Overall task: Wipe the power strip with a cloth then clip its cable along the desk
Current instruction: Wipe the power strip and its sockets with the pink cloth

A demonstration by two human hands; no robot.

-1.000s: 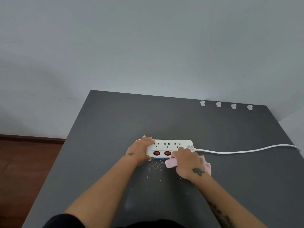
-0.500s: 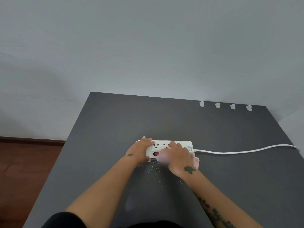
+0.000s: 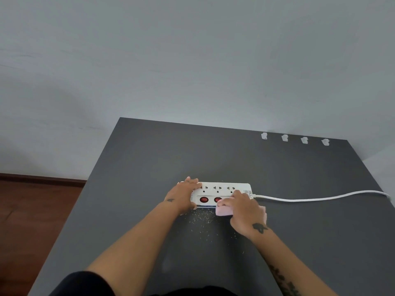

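A white power strip (image 3: 218, 188) with two red switches lies mid-desk, and its white cable (image 3: 310, 198) runs right to the desk's edge. My left hand (image 3: 183, 195) grips the strip's left end, fingers over the top. My right hand (image 3: 245, 212) holds a pink cloth (image 3: 223, 210) and presses it against the strip's near right side, by the right switch. Several white cable clips (image 3: 284, 138) stand in a row along the far right edge of the desk.
The dark grey desk (image 3: 139, 167) stands against a pale wall. Fine light crumbs (image 3: 203, 220) are scattered on the desk just in front of the strip. Wooden floor (image 3: 32, 210) shows at the left.
My right hand swept the cloth left across the strip's top, then back right to the near edge. The left hand and the strip stayed put.
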